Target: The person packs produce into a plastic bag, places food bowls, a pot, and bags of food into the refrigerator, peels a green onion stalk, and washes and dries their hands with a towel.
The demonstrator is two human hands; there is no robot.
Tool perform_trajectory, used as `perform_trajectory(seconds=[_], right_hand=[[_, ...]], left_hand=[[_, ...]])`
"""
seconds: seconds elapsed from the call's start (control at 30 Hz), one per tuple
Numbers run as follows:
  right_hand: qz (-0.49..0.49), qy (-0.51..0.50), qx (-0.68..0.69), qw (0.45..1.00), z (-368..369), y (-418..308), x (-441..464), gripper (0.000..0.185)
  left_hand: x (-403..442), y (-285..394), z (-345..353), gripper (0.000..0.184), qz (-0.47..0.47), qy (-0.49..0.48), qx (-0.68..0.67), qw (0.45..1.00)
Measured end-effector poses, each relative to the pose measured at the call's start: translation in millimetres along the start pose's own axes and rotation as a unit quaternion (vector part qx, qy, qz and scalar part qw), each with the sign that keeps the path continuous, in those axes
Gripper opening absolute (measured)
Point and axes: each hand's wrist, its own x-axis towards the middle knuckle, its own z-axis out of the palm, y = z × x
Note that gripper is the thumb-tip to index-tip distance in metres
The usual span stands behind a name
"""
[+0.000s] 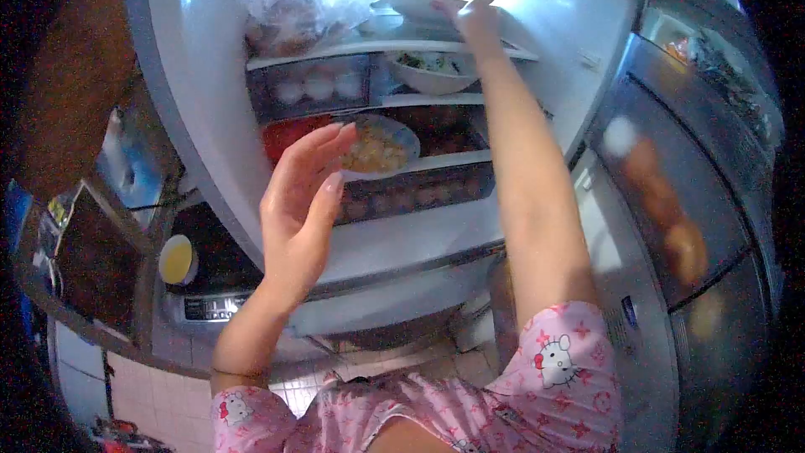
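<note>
My right hand (480,18) reaches onto the upper fridge shelf. It grips the right side of a white dish (423,10) with a pink mark on its outside; some fingers are hidden, and what lies in the dish is out of sight. Nearer to me, my left hand (302,201) is held up with nothing in it, thumb apart from the fingers. Behind its fingertips, a plate of pale yellow food (373,149) rests on a lower shelf. Below the white dish, a white bowl with green food (432,71) stands on the middle shelf.
A bulging clear plastic bag (306,0) fills the upper left shelf. Several eggs (319,86) sit in a container below it. The open fridge door (620,302) is on my right. A bowl with yellow contents (178,260) stands on a dark surface at left.
</note>
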Motion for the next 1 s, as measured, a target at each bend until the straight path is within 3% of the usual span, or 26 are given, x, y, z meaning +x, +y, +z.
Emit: perform_trajectory(seconds=[0.1,0.23,0.37,0.43,0.57,0.6,0.67,0.77,0.83,0.87,0.9,1.0], right_hand=[[-0.024,0.000,-0.006,1.000,-0.9,8.3,-3.7,0.107],[-0.057,0.029,0.040,0.997,0.8,8.3,-17.6,0.089],[-0.033,0.119,0.193,0.973,-19.0,-33.4,-56.9,0.071],[-0.014,0.158,0.302,0.940,-24.3,-56.1,-76.7,0.063],[-0.116,0.170,0.434,0.877,-24.3,-68.6,-141.0,0.045],[-0.128,0.171,0.457,0.864,-72.8,-85.4,-218.7,0.040],[-0.124,0.149,0.471,0.860,-69.1,-92.3,-258.7,0.034],[-0.107,0.071,0.431,0.893,-55.0,-74.4,-305.5,0.032],[-0.108,0.001,0.316,0.943,-53.8,-64.1,-324.9,0.031],[-0.107,-0.028,0.232,0.966,-58.2,-62.4,-332.0,0.030],[-0.086,-0.025,0.272,0.958,-59.4,-61.1,-337.0,0.025],[0.004,-0.027,0.324,0.946,-68.8,-59.4,-351.2,0.018]], left_hand=[[-23.5,-1.6,-26.1,0.031,-0.009,-0.035,0.072,0.997],[-75.9,-14.8,-32.9,0.026,-0.058,0.007,0.070,0.996],[-129.5,-31.9,-79.1,0.023,-0.150,0.183,0.118,0.965],[-133.8,-57.9,-131.5,0.022,-0.208,0.292,0.165,0.919],[-163.3,-138.7,-279.9,0.040,-0.250,0.450,0.137,0.846],[-218.4,-120.3,-303.6,0.044,-0.254,0.478,0.149,0.827],[-216.5,-149.4,-358.1,0.053,-0.286,0.527,0.177,0.781],[-228.3,-191.5,-447.4,0.061,-0.330,0.488,0.074,0.804],[-259.8,-243.1,-534.5,0.069,-0.336,0.377,0.145,0.851],[-260.6,-247.0,-540.8,0.071,-0.311,0.364,0.061,0.876],[-255.6,-239.5,-550.0,0.076,-0.395,0.313,0.065,0.862],[-230.9,-237.2,-548.4,0.077,-0.387,0.307,0.027,0.869]])
